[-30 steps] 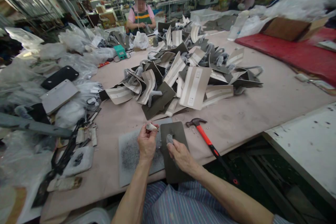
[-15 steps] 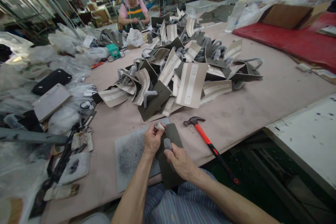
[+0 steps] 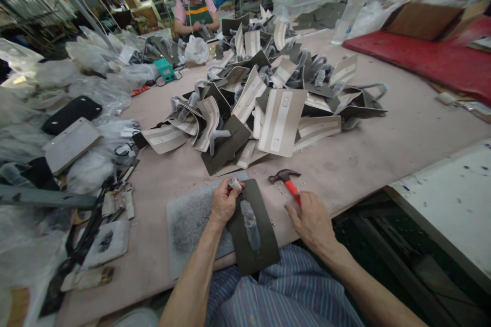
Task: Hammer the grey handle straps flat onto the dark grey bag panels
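My left hand (image 3: pixel 224 202) is closed around a short rod with a pale wrapped end (image 3: pixel 235 184), held over the upper edge of a dark olive panel (image 3: pixel 268 235). A handle in clear plastic wrap (image 3: pixel 250 225) lies along the middle of that panel. The panel rests partly on a speckled grey slab (image 3: pixel 192 225), its near end over my lap. On the right, my right hand (image 3: pixel 312 219) is closed over the handle of a claw hammer (image 3: pixel 286 176). The hammer's head lies on the table; its lower handle is hidden under my hand and forearm.
A large heap of similar panels (image 3: pixel 282 120) fills the middle of the table (image 3: pixel 368 163). Plastic bags (image 3: pixel 88 173) and tools crowd the left side. A red sheet (image 3: pixel 414 61) lies far right. Across the table sits a person in an apron (image 3: pixel 197 13).
My right hand has let go of the wrapped handle on the panel and moved right onto the hammer's handle. My left hand stays with the rod at the panel's upper edge.
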`<state>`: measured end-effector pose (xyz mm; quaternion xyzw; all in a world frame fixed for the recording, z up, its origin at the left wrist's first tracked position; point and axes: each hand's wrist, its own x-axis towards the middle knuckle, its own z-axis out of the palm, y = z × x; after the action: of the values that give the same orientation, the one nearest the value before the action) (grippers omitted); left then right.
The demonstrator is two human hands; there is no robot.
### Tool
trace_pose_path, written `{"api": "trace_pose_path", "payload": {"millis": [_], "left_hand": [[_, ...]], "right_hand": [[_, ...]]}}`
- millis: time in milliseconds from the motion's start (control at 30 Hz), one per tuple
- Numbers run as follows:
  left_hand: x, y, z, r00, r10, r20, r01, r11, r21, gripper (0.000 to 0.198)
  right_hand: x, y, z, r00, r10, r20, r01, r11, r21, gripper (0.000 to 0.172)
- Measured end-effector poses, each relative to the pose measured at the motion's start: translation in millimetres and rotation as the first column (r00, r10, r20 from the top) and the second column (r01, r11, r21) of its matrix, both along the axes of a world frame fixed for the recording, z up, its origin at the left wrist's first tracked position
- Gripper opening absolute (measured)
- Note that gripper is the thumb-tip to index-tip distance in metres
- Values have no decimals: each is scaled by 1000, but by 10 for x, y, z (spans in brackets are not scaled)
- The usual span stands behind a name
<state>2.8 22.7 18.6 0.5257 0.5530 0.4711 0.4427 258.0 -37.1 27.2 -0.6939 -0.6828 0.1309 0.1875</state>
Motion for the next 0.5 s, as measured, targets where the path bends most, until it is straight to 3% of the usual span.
{"api": "trace_pose_path", "payload": {"millis": [100,200,233,300,367,433,500], "left_hand": [[-1,10,60,994,-68,-84,71,997,37,17],[-4,-17,82,973,-150,-175,166,983,83,17],[-3,-34,77,968,-159,-196,181,978,99,18],[4,-72,52,966,-147,-212,177,976,130,21],[14,-100,18,973,-113,-201,144,978,150,21],[22,-110,-15,979,-84,-186,115,980,162,20],[24,-106,-43,979,-83,-184,115,979,169,19]], "right_hand": [[269,49,-65,991,3,136,14,992,-125,18],[343,84,-7,988,-112,-107,71,941,-331,8],[331,92,39,946,-197,-257,67,895,-440,8],[271,99,165,784,-368,-501,-36,778,-628,11],[180,92,330,621,-478,-622,-155,702,-695,16],[72,80,513,589,-445,-675,-159,755,-636,23],[-39,81,685,675,-263,-689,-95,896,-435,30]]}}
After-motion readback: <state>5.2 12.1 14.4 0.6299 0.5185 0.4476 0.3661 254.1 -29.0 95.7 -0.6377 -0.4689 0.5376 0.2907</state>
